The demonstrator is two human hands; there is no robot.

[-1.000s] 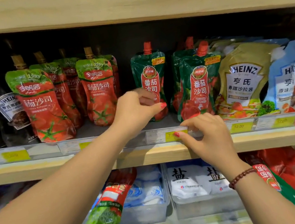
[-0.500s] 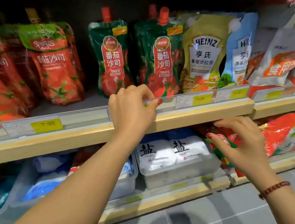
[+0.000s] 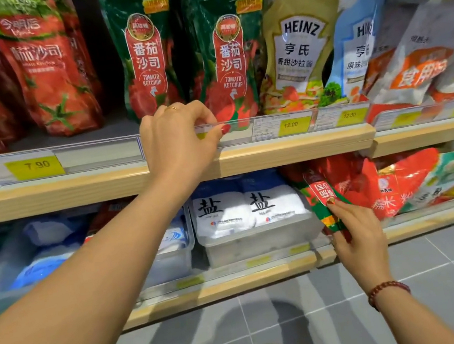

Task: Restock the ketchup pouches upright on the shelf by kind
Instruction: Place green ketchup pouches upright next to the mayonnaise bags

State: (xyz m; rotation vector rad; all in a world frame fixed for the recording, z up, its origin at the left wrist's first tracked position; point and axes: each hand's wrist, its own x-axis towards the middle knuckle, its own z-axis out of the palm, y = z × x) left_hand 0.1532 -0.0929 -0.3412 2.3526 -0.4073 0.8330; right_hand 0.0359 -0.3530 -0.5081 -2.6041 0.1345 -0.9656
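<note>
A: Report the fixtures, largest first.
B: The upper shelf point(image 3: 291, 149) runs across the view with a clear price rail point(image 3: 95, 155) along its front edge. The lower shelf point(image 3: 224, 286) sits below it, above a grey tiled floor point(image 3: 307, 324).

A: Stock on the upper shelf?
B: From the left: red ketchup pouches point(image 3: 48, 76), upright. Next, two green ketchup pouches point(image 3: 144, 53), upright, with red caps. To their right, a Heinz salad dressing pouch point(image 3: 294, 44) leans left, and a blue Heinz pouch point(image 3: 359, 36) stands just beside it.

A: Stock on the lower shelf?
B: A clear bin point(image 3: 250, 243) holds white salt bags point(image 3: 244, 208). Red packets point(image 3: 388, 182) lie to its right.

A: State of each hand?
B: The left hand point(image 3: 177, 138) rests on the price rail, fingers curled over its top edge in front of the green pouches; it holds no pouch. The right hand point(image 3: 358, 236) is at the lower shelf, closed around the lower end of a green-and-red ketchup pouch point(image 3: 322, 194), which is tilted and upside down, between the bin and the red packets.
</note>
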